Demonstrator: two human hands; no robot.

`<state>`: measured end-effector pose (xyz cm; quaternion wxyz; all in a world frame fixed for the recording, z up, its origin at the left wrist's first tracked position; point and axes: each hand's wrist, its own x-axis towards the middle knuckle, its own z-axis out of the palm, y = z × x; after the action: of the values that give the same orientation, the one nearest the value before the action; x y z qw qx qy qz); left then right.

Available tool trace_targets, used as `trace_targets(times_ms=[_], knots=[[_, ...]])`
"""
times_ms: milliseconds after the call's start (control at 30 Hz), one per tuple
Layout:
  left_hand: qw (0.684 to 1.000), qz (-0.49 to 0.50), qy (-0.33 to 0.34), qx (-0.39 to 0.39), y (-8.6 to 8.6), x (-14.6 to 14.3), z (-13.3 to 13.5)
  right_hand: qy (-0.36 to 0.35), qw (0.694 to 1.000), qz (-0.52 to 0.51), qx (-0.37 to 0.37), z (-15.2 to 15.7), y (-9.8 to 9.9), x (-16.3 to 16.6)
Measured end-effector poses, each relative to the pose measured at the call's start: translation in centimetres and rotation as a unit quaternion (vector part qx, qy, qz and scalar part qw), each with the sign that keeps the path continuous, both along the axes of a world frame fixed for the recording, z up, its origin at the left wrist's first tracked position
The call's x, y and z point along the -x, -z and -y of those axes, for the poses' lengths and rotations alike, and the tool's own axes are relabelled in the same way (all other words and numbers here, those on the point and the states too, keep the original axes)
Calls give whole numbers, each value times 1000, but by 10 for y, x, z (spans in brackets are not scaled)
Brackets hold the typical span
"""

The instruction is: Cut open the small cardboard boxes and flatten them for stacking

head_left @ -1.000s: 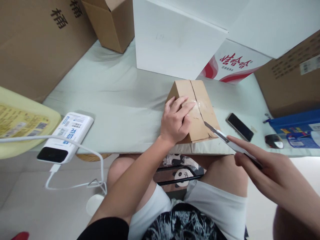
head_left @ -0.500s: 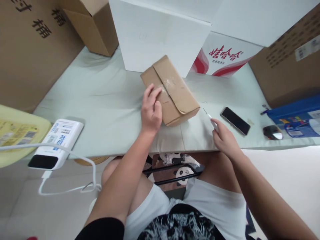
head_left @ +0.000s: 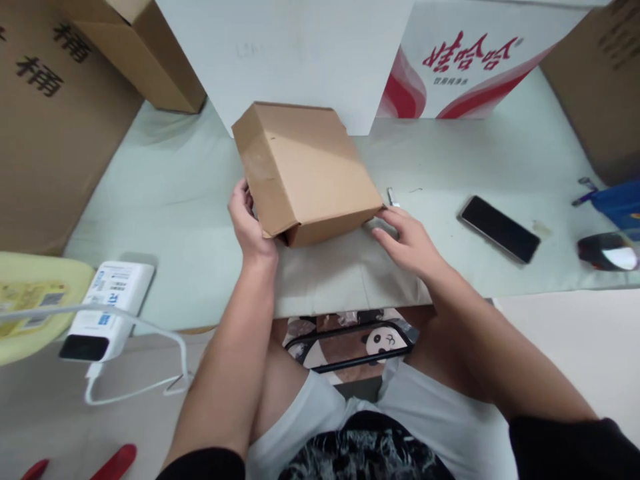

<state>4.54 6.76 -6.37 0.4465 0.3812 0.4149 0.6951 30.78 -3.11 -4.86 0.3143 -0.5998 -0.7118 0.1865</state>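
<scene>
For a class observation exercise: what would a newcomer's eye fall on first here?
First, the brown cardboard box in the middle, left hand at its left side, right hand at its near right corner. Then the white box with red lettering, farther back on the right, and the phone lying to the right of that hand.

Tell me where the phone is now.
In the head view, the phone lies on the pale cloth, between the right hand and the mouse farther right.
</scene>
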Motion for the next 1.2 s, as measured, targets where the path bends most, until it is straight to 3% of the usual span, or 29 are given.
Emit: trace_targets(times_ms=[100,267,433,567,667,900,1200], knots=[[1000,25,-1,-6,-7,-8,2,-11,997,-76,-18,-16,4,13],[995,68,58,45,-13,-11,6,-24,991,-124,-44,-20,3,17],[985,53,130,100,-19,-14,8,-33,993,-107,-37,-10,-5,-12],[979,-10,181,91,-14,-24,14,-29,997,-72,5,-6,7,-39],[980,-55,175,71,-8,-29,18,4,999,-51,-14,-8,18,-46],[991,-22,130,-33,-8,-32,15,116,992,-46,8,-12,25,-36],[987,-51,129,-76,17,-31,26,212,970,-102,-64,-10,36,-26]])
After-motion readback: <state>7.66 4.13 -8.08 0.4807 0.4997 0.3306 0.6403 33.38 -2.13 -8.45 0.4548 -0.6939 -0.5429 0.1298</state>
